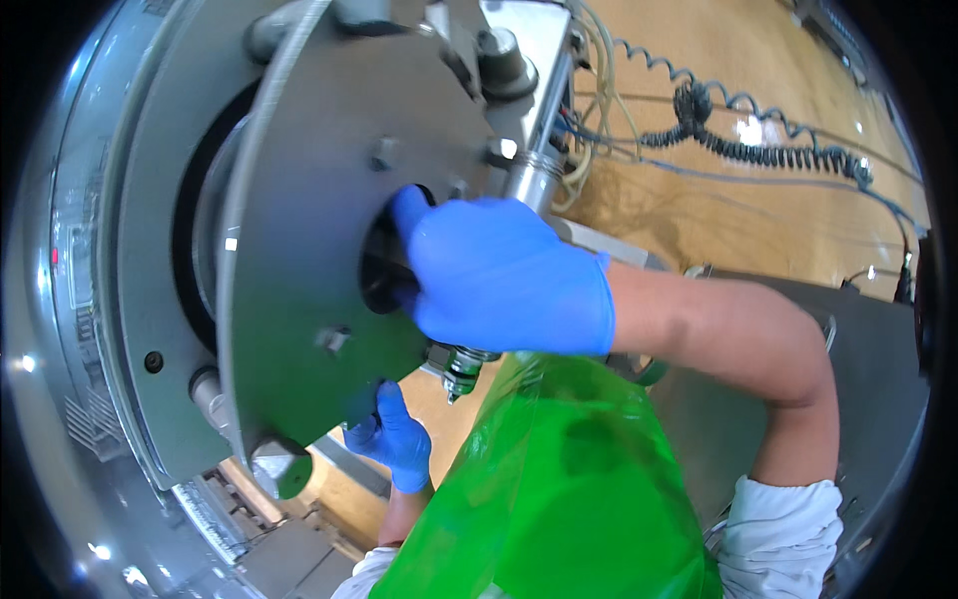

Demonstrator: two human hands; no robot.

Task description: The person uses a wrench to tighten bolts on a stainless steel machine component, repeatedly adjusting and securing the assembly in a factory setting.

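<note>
A large grey metal plate point(299, 210) with bolts stands upright before me, part of a machine. My right hand point(509, 280), in a blue glove, reaches into the round dark hole point(379, 265) in the plate. Its thumb and fingers curl inward there, and their tips and whatever they grip are hidden. Lower down, my left hand point(399, 444), also blue-gloved, is at the plate's bottom edge, one finger pointing up against its face and the others bent around the edge.
Behind the plate is a thick round machine housing point(150, 280). A hex-headed post point(279, 469) juts out at the plate's lower corner. Coiled hoses point(768, 155) and pale tubes point(604, 90) hang at the upper right. A green apron point(569, 489) covers my front. A grey cabinet point(878, 369) stands at right.
</note>
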